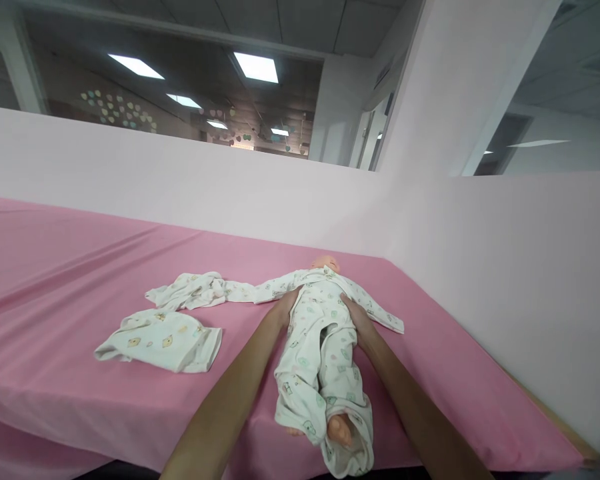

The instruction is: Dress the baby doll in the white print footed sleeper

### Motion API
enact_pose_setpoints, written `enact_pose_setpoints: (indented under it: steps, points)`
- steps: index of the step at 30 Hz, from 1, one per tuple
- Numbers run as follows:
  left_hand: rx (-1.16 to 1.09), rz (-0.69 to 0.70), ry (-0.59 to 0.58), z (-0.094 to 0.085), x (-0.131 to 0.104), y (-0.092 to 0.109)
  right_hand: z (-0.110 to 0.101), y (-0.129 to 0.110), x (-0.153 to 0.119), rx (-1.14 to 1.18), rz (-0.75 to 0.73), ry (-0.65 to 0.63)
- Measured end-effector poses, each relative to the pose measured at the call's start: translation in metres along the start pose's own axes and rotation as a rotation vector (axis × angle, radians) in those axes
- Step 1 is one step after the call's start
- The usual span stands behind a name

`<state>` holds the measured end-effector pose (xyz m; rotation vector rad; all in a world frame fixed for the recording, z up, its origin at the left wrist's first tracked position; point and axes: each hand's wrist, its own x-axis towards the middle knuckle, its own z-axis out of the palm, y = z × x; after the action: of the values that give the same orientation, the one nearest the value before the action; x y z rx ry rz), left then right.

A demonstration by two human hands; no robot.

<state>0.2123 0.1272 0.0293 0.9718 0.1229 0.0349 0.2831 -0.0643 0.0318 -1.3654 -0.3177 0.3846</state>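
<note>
Head view shows the left hand (287, 307) and right hand (356, 315) holding the dressed doll (321, 308) by its sides, on a pink sheet (90, 267) near loose clothes (160, 340).

left hand (289, 308) and right hand (359, 317), fingers partly hidden against clothed doll (327, 308), forearms (240, 383) cropped below, one foot (295, 431) mostly covered, pink sheet (70, 257) cropped left

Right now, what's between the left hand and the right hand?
The doll's torso, covered by a printed white outfit, lies between the left hand and the right hand, one at each side. The head view shows it.
</note>
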Motion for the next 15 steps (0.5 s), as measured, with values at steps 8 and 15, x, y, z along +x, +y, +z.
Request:
enact_pose_setpoints:
  steps: [8, 15]
  points:
    - [0.034, 0.044, 0.001, 0.002, 0.0, -0.001, 0.006, -0.004, -0.008, -0.009, -0.039, -0.06]
    - [0.069, 0.059, 0.079, 0.004, 0.011, -0.003, -0.004, 0.001, -0.008, -0.011, -0.043, -0.097]
